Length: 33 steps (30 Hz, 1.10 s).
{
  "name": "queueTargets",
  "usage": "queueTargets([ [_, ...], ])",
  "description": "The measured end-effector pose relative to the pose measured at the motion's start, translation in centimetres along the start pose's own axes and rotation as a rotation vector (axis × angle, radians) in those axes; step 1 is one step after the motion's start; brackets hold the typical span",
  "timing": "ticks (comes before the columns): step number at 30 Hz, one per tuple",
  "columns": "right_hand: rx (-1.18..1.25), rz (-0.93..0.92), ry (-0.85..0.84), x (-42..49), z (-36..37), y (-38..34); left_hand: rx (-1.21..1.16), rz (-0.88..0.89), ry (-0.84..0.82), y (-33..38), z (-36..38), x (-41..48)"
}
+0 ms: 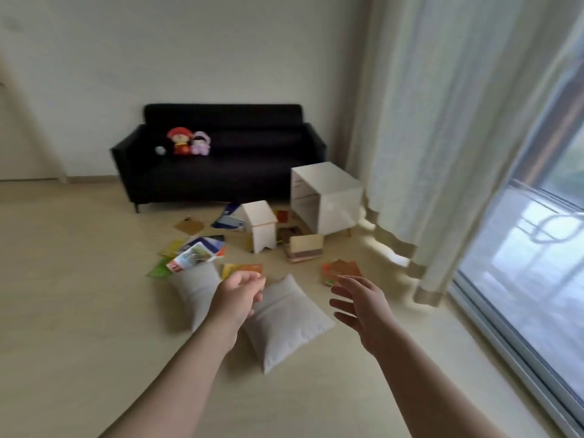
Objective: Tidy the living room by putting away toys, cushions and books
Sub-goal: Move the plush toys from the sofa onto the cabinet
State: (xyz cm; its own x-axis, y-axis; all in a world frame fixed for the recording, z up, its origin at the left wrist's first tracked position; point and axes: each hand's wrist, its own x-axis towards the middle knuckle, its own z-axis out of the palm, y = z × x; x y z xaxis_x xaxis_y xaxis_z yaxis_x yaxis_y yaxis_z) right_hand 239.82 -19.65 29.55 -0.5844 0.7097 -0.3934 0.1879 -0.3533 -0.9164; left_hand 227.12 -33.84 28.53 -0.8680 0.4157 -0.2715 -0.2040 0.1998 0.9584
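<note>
1. Cushions: two white ones lie on the pale floor [79, 279] in mid-room. The nearer cushion [284, 324] is under the outstretched hands. The farther cushion [197, 289] lies just to its left, with one of the books resting on its far end.
2. The left hand [240, 295] hovers over the gap between the cushions, fingers loosely curled toward the thumb and holding nothing that shows. The right hand [363, 308] hovers beside the nearer cushion's right edge, fingers spread and empty.
3. Scattered books [196, 254] fan out on the floor beyond the cushions. An orange pile [341, 270] lies near the curtain [442, 153].
4. Among the books are a small white house-shaped stand [260, 226] and a cardboard box [305, 248]. A white cabinet [328, 197] stands at the right end of the black sofa [221, 172].
5. Two plush toys [189, 142] sit side by side at the left end of the sofa seat.
6. The step in hand looks like reaching for the nearer cushion, and neither hand touches it yet.
7. Possible trouble: lifting the farther cushion would tip off the book lying on it, and the book could slide under the others.
8. Stepping forward risks treading on the glossy covers, which look slippery on this smooth floor.
9. A soft cushion gripped by one corner may sag and sweep loose books aside.
</note>
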Motion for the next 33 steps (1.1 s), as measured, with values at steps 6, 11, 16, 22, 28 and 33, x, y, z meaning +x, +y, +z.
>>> queueTargets([
  [6, -0.060, 0.012, -0.146, 6.5, 13.8, -1.7, -0.083, -0.010, 0.185, 1.3, -10.8, 8.1],
  [11, -0.070, 0.011, -0.198, 14.0, 23.2, -3.7, -0.085, -0.016, 0.239, 3.2, -16.8, 17.7],
  [16, -0.078, 0.034, -0.233, 22.3, 33.6, -6.9, -0.097, -0.013, 0.282, 8.0, -21.8, 28.1],
  [22, -0.143, 0.080, -0.302, 29.1, 48.1, -9.8, -0.147, -0.022, 0.359, 10.4, -30.4, 38.5],
  [28, -0.220, 0.139, -0.341, 36.1, 62.8, -8.0, -0.165, -0.061, 0.410, 9.2, -41.4, 49.4],
  [33, -0.213, 0.205, -0.316, 42.2, 77.4, -8.1, -0.115, -0.092, 0.398, 10.0, -52.0, 60.6],
])
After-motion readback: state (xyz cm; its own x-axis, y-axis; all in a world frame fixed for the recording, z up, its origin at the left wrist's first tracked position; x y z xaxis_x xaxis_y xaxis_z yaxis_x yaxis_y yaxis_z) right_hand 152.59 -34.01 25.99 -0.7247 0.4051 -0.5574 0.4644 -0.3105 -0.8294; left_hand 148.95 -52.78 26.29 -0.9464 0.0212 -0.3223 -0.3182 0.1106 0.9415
